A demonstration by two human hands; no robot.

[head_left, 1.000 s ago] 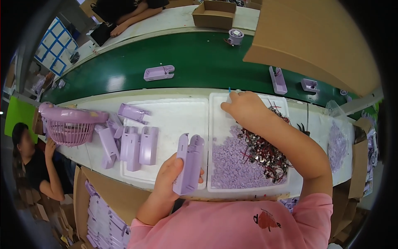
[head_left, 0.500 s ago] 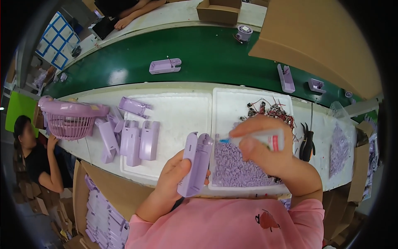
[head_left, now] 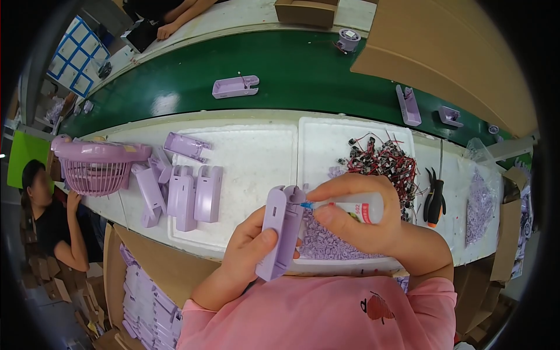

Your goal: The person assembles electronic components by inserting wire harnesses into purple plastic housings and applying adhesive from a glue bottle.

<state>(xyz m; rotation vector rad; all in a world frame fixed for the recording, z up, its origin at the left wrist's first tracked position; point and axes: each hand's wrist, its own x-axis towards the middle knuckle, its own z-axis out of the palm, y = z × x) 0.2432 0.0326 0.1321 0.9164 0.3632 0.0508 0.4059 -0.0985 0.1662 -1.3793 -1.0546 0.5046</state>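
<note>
My left hand (head_left: pixel 249 244) is closed round a lilac plastic housing (head_left: pixel 276 245), held tilted with its hollow side facing right. In my right hand (head_left: pixel 364 224) is a small white glue bottle (head_left: pixel 363 208) with a blue tip, lying sideways and pointing left. The blue tip is at the upper end of the housing, by its notched opening; whether it touches cannot be made out. Below my right hand lies a white foam tray (head_left: pixel 356 125) with many small lilac parts (head_left: pixel 332 244) and a heap of red and black wired parts (head_left: pixel 382 157).
At left, several lilac housings (head_left: pixel 182 201) lie by another foam tray (head_left: pixel 251 169) and a pink basket (head_left: pixel 99 166). Pliers (head_left: pixel 434 198) lie at right. Beyond runs a green conveyor (head_left: pixel 192 81) carrying lilac parts. Two other people are nearby; a cardboard flap (head_left: pixel 443 64) overhangs the far right.
My right hand has brought the bottle left and slightly down, so its tip meets the housing's upper end. The housing has shifted slightly right. Parts on the conveyor have moved a little to the right.
</note>
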